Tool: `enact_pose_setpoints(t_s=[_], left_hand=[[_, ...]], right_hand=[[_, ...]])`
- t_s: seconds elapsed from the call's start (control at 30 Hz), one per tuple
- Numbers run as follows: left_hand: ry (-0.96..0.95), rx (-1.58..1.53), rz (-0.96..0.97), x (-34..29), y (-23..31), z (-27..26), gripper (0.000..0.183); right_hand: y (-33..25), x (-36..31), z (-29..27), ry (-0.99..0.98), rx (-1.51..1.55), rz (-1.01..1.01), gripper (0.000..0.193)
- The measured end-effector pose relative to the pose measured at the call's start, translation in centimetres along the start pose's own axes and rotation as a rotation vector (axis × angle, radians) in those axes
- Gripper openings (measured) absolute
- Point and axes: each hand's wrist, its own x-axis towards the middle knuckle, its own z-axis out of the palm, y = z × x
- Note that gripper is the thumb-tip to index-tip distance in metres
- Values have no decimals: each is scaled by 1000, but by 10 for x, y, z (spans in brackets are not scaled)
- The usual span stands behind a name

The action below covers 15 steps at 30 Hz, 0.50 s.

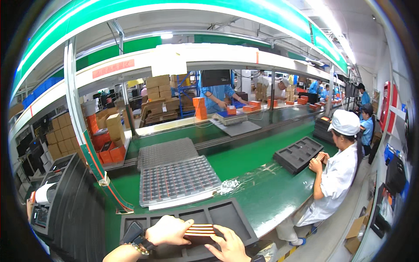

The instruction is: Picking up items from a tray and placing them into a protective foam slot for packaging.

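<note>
A small stack of flat orange-edged pieces with pale and dark stripes (200,229) is held level between my two hands. My left hand (169,230) grips its left end, thumb along the top edge. At the right end, the fingers of my right hand (230,245) close round the stack. Just beneath lies a black foam tray (244,222) with rectangular compartments, partly hidden by my hands. A dark watch (142,239) and a beaded bracelet sit on my left wrist. What the pieces are, I cannot make out.
Beyond the foam tray, a clear plastic tray (176,180) holds rows of small dark parts on the green bench (257,192). Small white bits (228,187) lie beside it. Tall stacked black foam (72,209) stands left. Rightward, a co-worker (338,153) handles similar pieces over another foam tray (299,153).
</note>
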Motion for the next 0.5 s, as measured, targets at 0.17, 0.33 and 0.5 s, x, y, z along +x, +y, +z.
enact_pose_setpoints(t_s=[0.17,0.33,0.5], left_hand=[[3,14,-19,-1,-5,-1,63],[89,15,-13,6,-6,3,61],[130,7,-26,3,-6,3,58]], right_hand=[[0,14,10,-15,12,-78,46],[14,16,17,-53,6,-84,33],[15,11,20,-39,105,-11,36]])
